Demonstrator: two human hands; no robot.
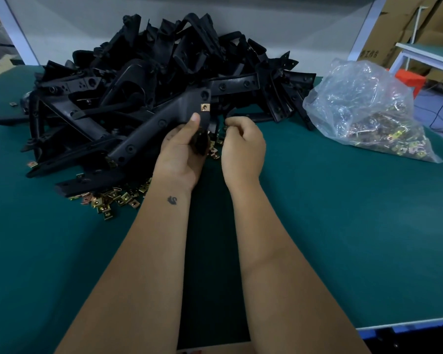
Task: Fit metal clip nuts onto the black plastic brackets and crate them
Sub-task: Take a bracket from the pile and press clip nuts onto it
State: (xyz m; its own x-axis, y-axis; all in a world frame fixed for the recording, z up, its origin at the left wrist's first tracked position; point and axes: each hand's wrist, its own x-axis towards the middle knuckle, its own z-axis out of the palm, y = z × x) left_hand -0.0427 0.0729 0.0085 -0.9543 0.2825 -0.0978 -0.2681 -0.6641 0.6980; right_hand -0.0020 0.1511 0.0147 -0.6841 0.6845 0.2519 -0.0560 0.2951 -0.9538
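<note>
My left hand (183, 146) grips a long black plastic bracket (154, 126) near its upper end, thumb pressed against it. A brass-coloured clip nut (205, 107) sits fitted on that end just above my thumb. My right hand (242, 146) is curled beside the bracket, fingertips pinched together at its top left; a clip nut seems to be between them but is mostly hidden. Loose clip nuts (113, 200) lie scattered on the green table (343, 226) under and left of my left wrist.
A big heap of black brackets (164, 67) fills the back of the table. A clear plastic bag of clip nuts (368, 116) lies at the right. Cardboard boxes (404, 26) and a white frame stand beyond the table's right edge.
</note>
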